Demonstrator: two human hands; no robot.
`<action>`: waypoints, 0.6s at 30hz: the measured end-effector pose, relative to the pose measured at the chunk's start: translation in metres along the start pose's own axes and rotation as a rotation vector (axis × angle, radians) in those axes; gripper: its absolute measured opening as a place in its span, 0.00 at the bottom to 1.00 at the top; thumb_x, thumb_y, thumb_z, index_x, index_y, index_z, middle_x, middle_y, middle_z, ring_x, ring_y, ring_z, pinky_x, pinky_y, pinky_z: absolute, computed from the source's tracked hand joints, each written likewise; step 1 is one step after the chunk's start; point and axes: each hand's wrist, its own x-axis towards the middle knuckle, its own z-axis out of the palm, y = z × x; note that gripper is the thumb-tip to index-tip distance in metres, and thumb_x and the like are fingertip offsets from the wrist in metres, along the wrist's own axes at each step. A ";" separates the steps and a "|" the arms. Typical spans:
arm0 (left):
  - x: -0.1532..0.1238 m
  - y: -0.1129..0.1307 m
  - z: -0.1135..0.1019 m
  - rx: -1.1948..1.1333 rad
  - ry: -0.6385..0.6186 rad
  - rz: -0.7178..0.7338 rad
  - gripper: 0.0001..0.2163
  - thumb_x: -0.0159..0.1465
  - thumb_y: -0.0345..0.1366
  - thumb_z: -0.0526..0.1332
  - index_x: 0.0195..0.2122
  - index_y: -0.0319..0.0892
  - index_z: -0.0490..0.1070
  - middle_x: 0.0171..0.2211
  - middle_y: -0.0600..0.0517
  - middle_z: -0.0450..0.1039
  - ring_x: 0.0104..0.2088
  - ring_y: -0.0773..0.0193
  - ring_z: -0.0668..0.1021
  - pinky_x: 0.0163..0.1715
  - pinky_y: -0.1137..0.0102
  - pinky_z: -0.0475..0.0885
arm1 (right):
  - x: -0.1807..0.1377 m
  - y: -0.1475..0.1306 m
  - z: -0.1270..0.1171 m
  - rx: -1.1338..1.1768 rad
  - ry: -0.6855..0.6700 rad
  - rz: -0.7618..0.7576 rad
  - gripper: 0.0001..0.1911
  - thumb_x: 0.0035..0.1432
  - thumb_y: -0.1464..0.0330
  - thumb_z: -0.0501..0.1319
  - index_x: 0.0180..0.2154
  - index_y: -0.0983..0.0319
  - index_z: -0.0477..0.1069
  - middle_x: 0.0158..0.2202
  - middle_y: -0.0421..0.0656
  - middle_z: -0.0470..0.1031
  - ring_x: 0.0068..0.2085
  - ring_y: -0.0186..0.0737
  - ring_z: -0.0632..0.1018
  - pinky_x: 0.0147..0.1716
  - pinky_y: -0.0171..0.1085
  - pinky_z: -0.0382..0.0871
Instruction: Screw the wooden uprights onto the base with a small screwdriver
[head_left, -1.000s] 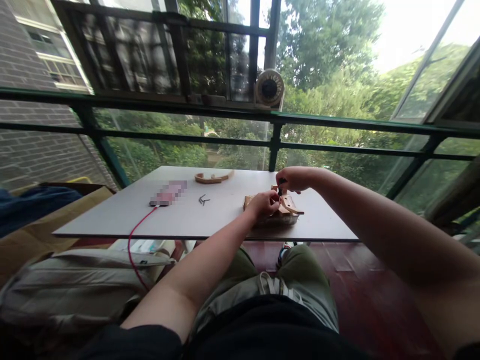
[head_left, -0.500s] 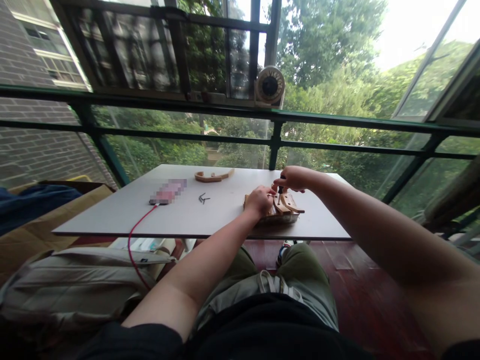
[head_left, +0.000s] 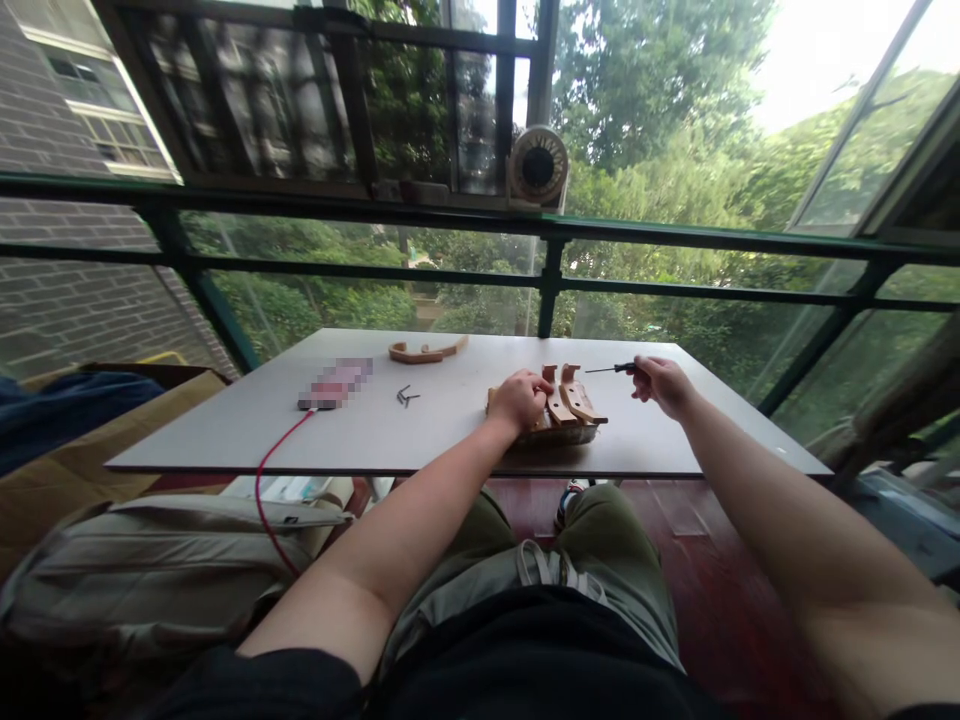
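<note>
Curved wooden pieces (head_left: 579, 405) on a base (head_left: 564, 437) near the tabletop's (head_left: 225, 432) front edge, left hand (head_left: 519, 402) against them, grip unclear; right hand (head_left: 660, 384) closed round a screwdriver (head_left: 623, 367) held clear, likely mid-screwdriving, next move calling for tip-to-hole alignment.

The left arm (head_left: 420, 515) slants forward and inward, the left hand (head_left: 520, 400) back-up with fingers bent. The right arm (head_left: 772, 510) reaches forward too, the right hand (head_left: 661, 386) apart from it, fingers curled in a pinch.

I have free table (head_left: 457, 435) between the dark pieces (head_left: 406, 397) and left hand (head_left: 520, 400); a curved wooden piece (head_left: 420, 356) obstructs farther back
</note>
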 end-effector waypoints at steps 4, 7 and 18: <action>0.001 0.006 0.002 0.001 0.012 -0.002 0.11 0.62 0.35 0.57 0.36 0.46 0.80 0.40 0.51 0.77 0.37 0.65 0.78 0.43 0.70 0.72 | -0.009 0.050 -0.012 0.343 0.152 0.120 0.17 0.61 0.57 0.55 0.30 0.63 0.69 0.16 0.36 0.62 0.15 0.29 0.62 0.24 0.35 0.72; 0.002 0.011 0.002 0.020 -0.017 -0.022 0.10 0.62 0.35 0.57 0.36 0.45 0.80 0.41 0.50 0.77 0.38 0.64 0.78 0.44 0.70 0.72 | -0.011 0.074 -0.008 0.355 0.230 0.156 0.16 0.61 0.57 0.56 0.30 0.63 0.68 0.15 0.35 0.61 0.14 0.28 0.60 0.21 0.34 0.70; -0.001 0.017 0.002 0.055 -0.029 -0.054 0.09 0.62 0.35 0.59 0.35 0.44 0.79 0.41 0.48 0.75 0.35 0.64 0.77 0.42 0.69 0.72 | -0.023 0.097 0.002 0.254 0.345 0.012 0.17 0.56 0.55 0.61 0.30 0.62 0.67 0.15 0.35 0.62 0.15 0.30 0.66 0.10 0.29 0.58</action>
